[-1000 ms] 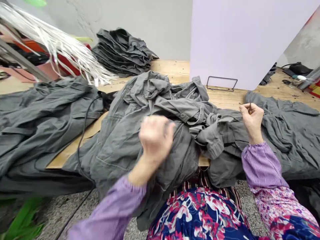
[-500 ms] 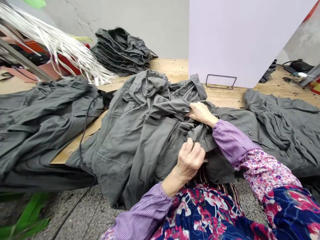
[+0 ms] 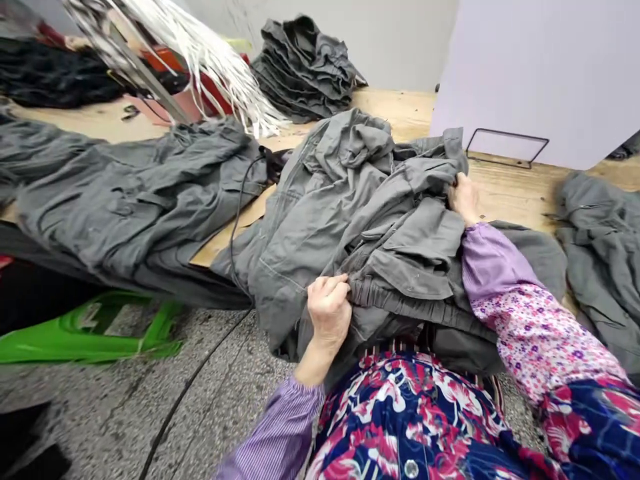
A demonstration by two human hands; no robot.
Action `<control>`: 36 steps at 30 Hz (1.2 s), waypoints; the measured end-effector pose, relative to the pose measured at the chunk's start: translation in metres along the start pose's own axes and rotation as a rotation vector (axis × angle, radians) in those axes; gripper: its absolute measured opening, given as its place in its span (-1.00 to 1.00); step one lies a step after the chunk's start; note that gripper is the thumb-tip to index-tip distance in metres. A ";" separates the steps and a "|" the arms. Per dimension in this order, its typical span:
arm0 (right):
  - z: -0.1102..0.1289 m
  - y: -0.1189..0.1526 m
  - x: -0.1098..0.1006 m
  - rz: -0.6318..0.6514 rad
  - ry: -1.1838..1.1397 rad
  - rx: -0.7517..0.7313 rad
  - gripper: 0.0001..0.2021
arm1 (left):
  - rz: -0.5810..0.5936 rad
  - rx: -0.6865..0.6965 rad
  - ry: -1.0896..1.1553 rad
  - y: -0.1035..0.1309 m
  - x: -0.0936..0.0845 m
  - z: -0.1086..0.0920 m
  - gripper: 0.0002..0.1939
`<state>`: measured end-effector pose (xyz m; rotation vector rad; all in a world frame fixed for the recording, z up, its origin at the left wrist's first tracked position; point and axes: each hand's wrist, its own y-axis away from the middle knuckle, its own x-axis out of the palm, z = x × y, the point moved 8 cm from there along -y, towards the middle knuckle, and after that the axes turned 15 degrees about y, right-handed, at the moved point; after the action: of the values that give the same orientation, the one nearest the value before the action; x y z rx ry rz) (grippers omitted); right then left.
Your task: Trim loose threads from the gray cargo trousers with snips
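A crumpled grey garment [image 3: 320, 213] lies over the front edge of the wooden table and onto my lap. My left hand [image 3: 330, 310] is closed on its cloth, at the left end of a gathered elastic band. Further up and to the right, my right hand [image 3: 464, 199] grips the garment's far right side, with its fingertips partly hidden in folds. Between the two hands a pocket flap [image 3: 413, 267] lies above the band.
More grey garments lie left [image 3: 135, 200] and right [image 3: 600, 240]. A folded grey stack [image 3: 305, 70], white strips [image 3: 205, 50] and a pale board [image 3: 530, 73] with a wire stand [image 3: 507, 133] are behind. A black cable [image 3: 200, 367] runs to the floor near a green stool [image 3: 95, 337].
The view has swung left. My left hand has moved left and closed on the band; my right hand has moved to the garment's far right side. The band and flap now lie more spread out.
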<state>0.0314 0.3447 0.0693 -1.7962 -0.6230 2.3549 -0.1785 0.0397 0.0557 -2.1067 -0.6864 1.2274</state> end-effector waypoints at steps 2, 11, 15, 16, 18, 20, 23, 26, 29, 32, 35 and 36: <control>-0.012 0.008 -0.004 0.016 0.016 0.069 -0.81 | -0.038 -0.093 0.100 0.005 -0.008 -0.002 -0.74; -0.011 0.094 -0.118 -0.226 -0.318 0.052 -0.92 | -0.185 -0.091 0.107 0.017 -0.036 -0.039 -0.81; 0.064 0.176 -0.113 0.029 -0.530 -0.270 -0.96 | -0.116 -0.329 0.116 0.000 -0.017 -0.018 -0.81; 0.088 0.198 -0.104 0.149 -0.563 -0.415 -0.95 | -0.092 -0.378 0.121 -0.004 -0.012 -0.013 -0.83; 0.123 0.235 -0.090 0.271 -0.578 -0.642 -0.91 | -0.045 -0.408 0.131 -0.010 -0.004 -0.008 -0.86; 0.138 0.250 -0.078 0.261 -0.507 -0.750 -0.89 | -0.022 -0.399 0.157 -0.013 0.000 -0.006 -0.82; 0.132 0.234 -0.064 0.147 -0.362 -0.713 -0.88 | -0.018 -0.473 0.307 -0.006 0.002 0.001 -0.80; 0.115 0.202 -0.055 0.089 -0.316 -0.573 -0.88 | 0.016 -0.701 0.647 0.013 0.004 0.011 -0.79; 0.107 0.182 -0.051 0.106 -0.352 -0.486 -0.85 | 0.007 -0.883 1.005 0.027 -0.004 0.010 -0.75; 0.109 0.179 -0.054 0.154 -0.415 -0.466 -0.79 | 0.144 -0.865 1.330 0.027 -0.015 -0.009 -0.69; 0.108 0.178 -0.058 0.230 -0.530 -0.440 -0.78 | 0.485 -0.866 1.463 0.040 -0.014 -0.030 -0.61; 0.106 0.177 -0.059 0.244 -0.568 -0.418 -0.80 | 0.570 -0.893 1.445 0.048 -0.012 -0.033 -0.59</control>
<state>-0.0243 0.1375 0.0767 -1.3647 -1.0839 3.1262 -0.1480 -0.0092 0.0409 -3.1914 0.1455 -0.7812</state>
